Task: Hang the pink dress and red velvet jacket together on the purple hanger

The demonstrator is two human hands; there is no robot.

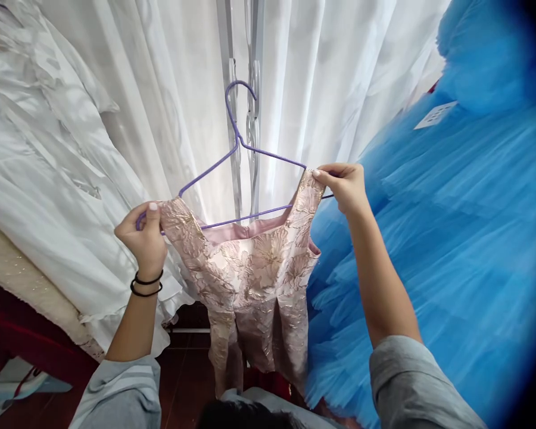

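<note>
Closest in, two grey-blue fabric sleeves (411, 381) are framing the scene from below, with two thin black bands (145, 295) circling the left wrist. And here are the hands, both busy: the left hand (143, 235) is pinching one shoulder strap of a sleeveless pink-and-gold floral brocade dress (268, 262), thumb up, right at the hanger's end; the right hand (349, 186) is gripping the other strap between thumb and fingers. The dress is hanging between them, its long axis running nearly upright, neckline pointing up and away, skirt trailing down toward the wearer. Its right-hand strap is riding higher, so the shoulders are tilting. Inside the straps, a slim purple hanger (272, 156) is sloping the same way, its hook pointing up and curling right. Over on the right, a ruffled blue tulle gown (442, 250) is billowing; on the left, white fabric garments (62, 190) are draping. Farthest back, pleated white curtains (315, 77) are hanging behind a grey upright post (226, 36).
</note>
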